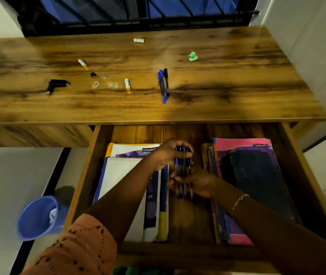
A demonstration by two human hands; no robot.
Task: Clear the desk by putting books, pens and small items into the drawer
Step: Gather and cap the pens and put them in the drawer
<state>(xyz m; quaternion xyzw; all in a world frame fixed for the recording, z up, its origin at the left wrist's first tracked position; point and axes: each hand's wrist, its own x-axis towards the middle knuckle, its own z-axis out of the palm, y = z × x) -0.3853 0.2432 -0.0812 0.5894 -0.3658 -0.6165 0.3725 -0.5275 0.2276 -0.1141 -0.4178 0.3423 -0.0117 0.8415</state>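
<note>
The drawer (102, 139) stood pulled out under the table (227, 100), filling the lower centre of the frame.

Both hands were inside it. The left hand (170, 153), reaching in from the lower left, was clamped on the upper end of a pen bundle (183, 167), with the thumb laid across the barrels. The right hand (196, 181), reaching in from the lower right and wearing a bracelet (240, 200), had its fingers curled round the lower half of the same bundle. The pen tips stuck out below that hand.

The bundle was over the bare strip of drawer floor between two stacks of books. Whether it touched the floor could not be told.
- The left stack (122, 185) had a spiral notebook on top.
- The right stack (253, 175) had a pink and purple cover on top.

On the table, at centre frame, loose pens (164, 84) lay side by side, blue and black. To their left were:
- a white tube (127, 84);
- clear caps (95, 85);
- a small black cap (93, 74);
- a black adapter (56, 85);
- a second tube (82, 62).

A third tube (139, 40) lay near the table's far edge at upper centre. A green scrap (192, 56) lay to the upper right of the loose pens.

A blue bin (37, 217) stood on the floor at lower left, beside the drawer.
</note>
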